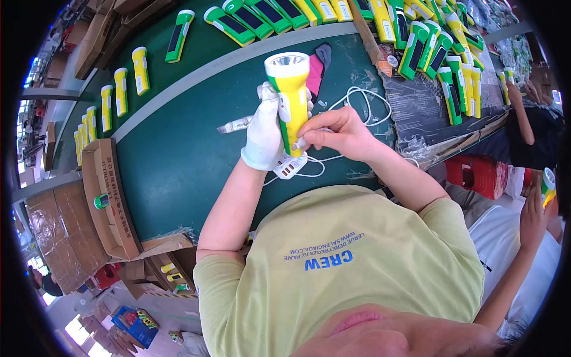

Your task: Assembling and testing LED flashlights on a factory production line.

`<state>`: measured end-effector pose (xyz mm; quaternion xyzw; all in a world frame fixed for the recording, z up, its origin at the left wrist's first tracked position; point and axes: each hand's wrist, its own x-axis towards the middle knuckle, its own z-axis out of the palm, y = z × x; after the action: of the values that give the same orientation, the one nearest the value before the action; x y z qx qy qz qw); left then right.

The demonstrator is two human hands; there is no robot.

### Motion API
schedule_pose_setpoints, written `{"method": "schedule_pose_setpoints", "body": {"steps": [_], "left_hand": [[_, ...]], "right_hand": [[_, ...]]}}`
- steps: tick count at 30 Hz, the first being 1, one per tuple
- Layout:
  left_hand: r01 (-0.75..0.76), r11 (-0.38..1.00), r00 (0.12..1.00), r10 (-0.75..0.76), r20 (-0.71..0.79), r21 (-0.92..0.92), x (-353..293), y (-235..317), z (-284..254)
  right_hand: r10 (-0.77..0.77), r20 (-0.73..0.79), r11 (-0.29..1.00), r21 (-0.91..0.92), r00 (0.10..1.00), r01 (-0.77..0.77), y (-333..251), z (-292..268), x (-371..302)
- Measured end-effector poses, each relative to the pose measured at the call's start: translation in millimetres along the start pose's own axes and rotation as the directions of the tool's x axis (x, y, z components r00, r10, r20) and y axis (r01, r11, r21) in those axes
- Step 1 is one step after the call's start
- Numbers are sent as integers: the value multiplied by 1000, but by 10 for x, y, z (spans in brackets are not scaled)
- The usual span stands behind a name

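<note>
My left hand (265,128), in a white glove, is closed around a yellow and green flashlight (292,98). Its white head with a shiny reflector points up, away from me. My bare right hand (340,134) pinches at the flashlight's lower end, fingertips against its side. Something small and greyish shows at the thumb tip; I cannot tell whether it is a wrapping or a held piece. Just below the flashlight lies a white multi-port USB charger (289,167) on the green tabletop (178,178). A silvery wrapped strip (234,125) sticks out left of the glove.
A white cable (370,107) loops on the right, near a pink and dark cloth (318,68). Flashlights (416,50) are piled at far right; several more stand along the far left. A cardboard tray (110,196) is at left. Another person's hand (532,220) holds a flashlight at right.
</note>
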<state>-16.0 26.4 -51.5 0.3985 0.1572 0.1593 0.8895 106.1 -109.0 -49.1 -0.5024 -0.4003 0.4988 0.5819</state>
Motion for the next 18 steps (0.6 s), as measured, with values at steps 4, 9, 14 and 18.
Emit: {"method": "schedule_pose_setpoints", "body": {"steps": [4,9,14,18], "left_hand": [[-10,999,996,15,-93,45,-79,68,46],[87,983,994,-97,-53,-162,-139,48,172],[-226,958,973,229,2,175,-220,50,217],[-355,835,888,442,-127,420,-303,-62,261]], "right_hand": [[-113,-197,991,50,974,125,-237,-102,62],[-379,-251,892,-355,891,280,-305,36,144],[-442,-206,805,-521,873,284,-472,75,68],[-630,-57,570,-712,775,411,-486,122,87]]}}
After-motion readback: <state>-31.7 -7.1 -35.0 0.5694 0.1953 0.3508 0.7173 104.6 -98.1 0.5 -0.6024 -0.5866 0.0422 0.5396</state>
